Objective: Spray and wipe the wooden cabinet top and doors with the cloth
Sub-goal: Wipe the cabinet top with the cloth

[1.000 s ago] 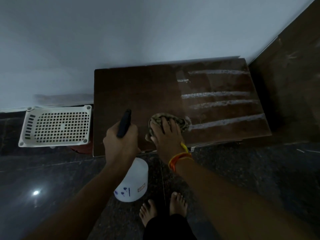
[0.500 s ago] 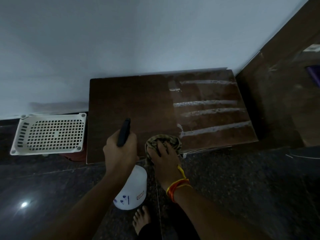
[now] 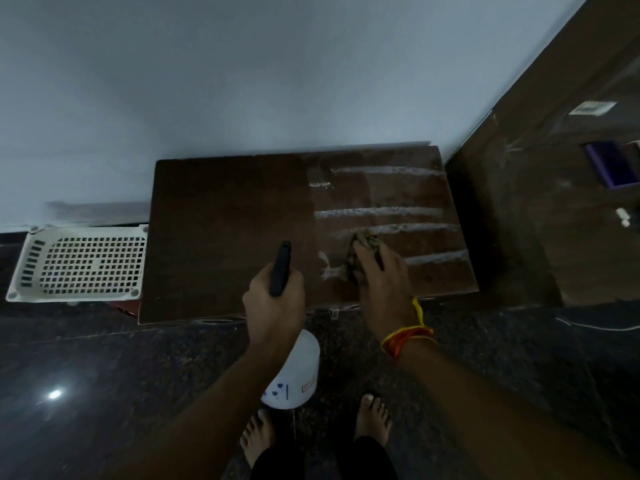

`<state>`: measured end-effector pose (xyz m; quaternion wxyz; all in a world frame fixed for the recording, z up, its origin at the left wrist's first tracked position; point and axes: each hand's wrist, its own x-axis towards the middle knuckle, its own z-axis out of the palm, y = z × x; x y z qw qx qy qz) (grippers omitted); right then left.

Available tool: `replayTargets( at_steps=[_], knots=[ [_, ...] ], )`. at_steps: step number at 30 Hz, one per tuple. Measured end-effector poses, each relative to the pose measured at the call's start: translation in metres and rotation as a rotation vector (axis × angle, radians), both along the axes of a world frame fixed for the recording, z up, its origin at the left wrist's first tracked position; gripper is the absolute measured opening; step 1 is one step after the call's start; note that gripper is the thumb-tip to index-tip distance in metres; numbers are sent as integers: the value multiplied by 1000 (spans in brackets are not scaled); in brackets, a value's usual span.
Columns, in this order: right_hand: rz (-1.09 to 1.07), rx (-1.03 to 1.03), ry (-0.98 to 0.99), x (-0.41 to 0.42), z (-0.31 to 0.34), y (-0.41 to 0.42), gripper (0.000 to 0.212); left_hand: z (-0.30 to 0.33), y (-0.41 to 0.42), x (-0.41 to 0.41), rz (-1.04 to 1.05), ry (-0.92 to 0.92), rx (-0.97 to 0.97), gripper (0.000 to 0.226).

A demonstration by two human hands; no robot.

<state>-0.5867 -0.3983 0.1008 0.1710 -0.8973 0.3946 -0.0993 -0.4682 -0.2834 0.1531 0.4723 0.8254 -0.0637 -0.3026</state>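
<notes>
Standing barefoot on a dark polished stone floor (image 3: 104,375), the person leans over a low wooden cabinet top (image 3: 225,220) set against a pale wall (image 3: 242,64). The right hand (image 3: 382,282) lies on a bunched, mottled cloth (image 3: 363,247), fingers fairly straight and pressing it down onto the right half of the top, among white streaks of spray foam (image 3: 381,212) that run across the wood in rows. The left hand (image 3: 273,306) hangs over the front edge of the cabinet, fingers curled round the black trigger head of a spray bottle (image 3: 296,372), whose white body hangs below the fist above the floor. An orange and yellow thread band (image 3: 407,336) circles the right wrist. A white perforated plastic basket (image 3: 83,263) sits just left of the cabinet, and a dark wooden panel (image 3: 554,202) rises on its right.
</notes>
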Motion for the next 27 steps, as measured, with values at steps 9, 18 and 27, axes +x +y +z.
replayTargets(
  at_steps=[9,18,27],
  knots=[
    [-163,-70,-73,-42,17,-77,47,-4,-46,-53,-78,27,-1,23],
    [-288,-56,-89,-75,23,-125,46,-18,-56,-102,-219,36,13,29],
    [-349,-3,-34,-84,25,-133,47,-27,-16,-117,-331,60,76,14]
  ],
)
